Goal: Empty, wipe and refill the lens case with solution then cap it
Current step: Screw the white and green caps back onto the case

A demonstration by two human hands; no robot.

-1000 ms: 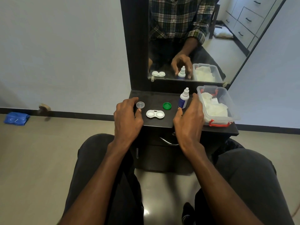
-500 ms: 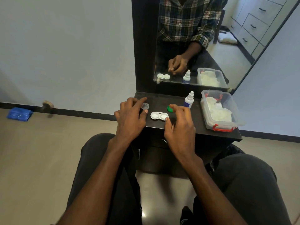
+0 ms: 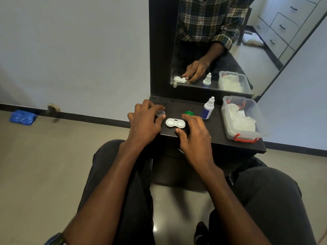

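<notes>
Soft even daylight — wide-angle edges bowed.

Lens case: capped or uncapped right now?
Uncapped. Both wells of the lens case show open white interiors; the clear cap and green cap lie apart on the dark tabletop.

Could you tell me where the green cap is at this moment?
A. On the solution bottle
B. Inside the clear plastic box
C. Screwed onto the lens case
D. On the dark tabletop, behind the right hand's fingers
D: the green cap lies loose on the tabletop, just beyond the right hand, and both wells of the lens case are uncovered.
</notes>
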